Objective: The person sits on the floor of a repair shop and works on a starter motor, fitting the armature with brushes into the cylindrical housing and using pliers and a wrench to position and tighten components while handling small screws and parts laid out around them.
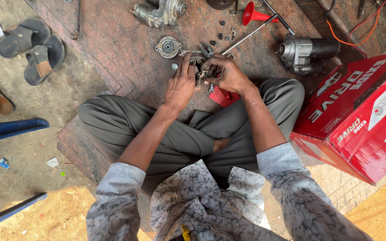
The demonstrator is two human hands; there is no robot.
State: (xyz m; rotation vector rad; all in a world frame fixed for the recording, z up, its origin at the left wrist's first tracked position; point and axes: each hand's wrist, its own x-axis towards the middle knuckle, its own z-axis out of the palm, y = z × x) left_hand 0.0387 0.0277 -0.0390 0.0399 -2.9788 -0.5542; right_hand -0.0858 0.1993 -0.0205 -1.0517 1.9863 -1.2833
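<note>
We see a red cardboard box [358, 111] at right, biggest item, resting on the floor just beside the person's right knee. A dark brick-patterned slab [112, 49] carries the work; the person sits cross-legged on it in grey trousers [126, 122].

A pair of dark sandals [32, 47] lies on the concrete, left of the slab, well apart from the hands. A starter motor [307, 51] lies at upper right, near the box. Another grey motor housing [159, 12] lies at top centre. A long metal rod tool [251, 33] runs diagonally from the hands toward a red funnel [255, 15].

A round metal end cap [168, 47] lies just beyond the left hand, apart from it. A red tool handle [222, 96] shows under the right wrist.

Left hand [180, 85] and right hand [226, 73] are together, both gripping a small metal part [200, 71] between them, low over the slab in front of the crossed legs. Fingers cover most of it; we can't tell what kind of part it is. Small dark screws and bits [222, 33] lie scattered just beyond the hands.
</note>
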